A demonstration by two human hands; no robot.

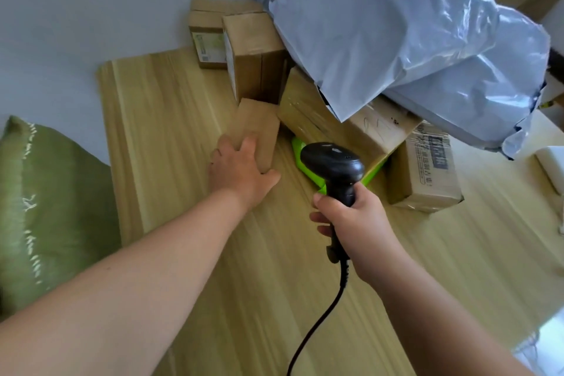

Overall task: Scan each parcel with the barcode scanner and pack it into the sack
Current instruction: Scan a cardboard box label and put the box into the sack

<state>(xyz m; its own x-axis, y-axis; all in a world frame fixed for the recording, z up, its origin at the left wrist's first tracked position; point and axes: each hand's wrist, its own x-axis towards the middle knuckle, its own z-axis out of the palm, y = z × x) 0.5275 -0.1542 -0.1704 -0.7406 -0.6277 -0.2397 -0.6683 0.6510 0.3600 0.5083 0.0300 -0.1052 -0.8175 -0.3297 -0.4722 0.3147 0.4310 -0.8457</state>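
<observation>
Gripping small box (258, 128), fingers (320, 218) clasping scanner (334, 166)

Soft, even daylight is filling the view. Glare is streaking the grey mailers (396, 24) beyond my right hand (351, 223). A faint shadow is pooling under my left hand (241, 168) on the table (168, 101). Frame edges are bowing; everything is blurring slightly.

We are gripping a small cardboard box (255, 131) with our left hand (241, 169) on the desk (171, 119), our right hand (351, 217) holding the black scanner (334, 166).
</observation>
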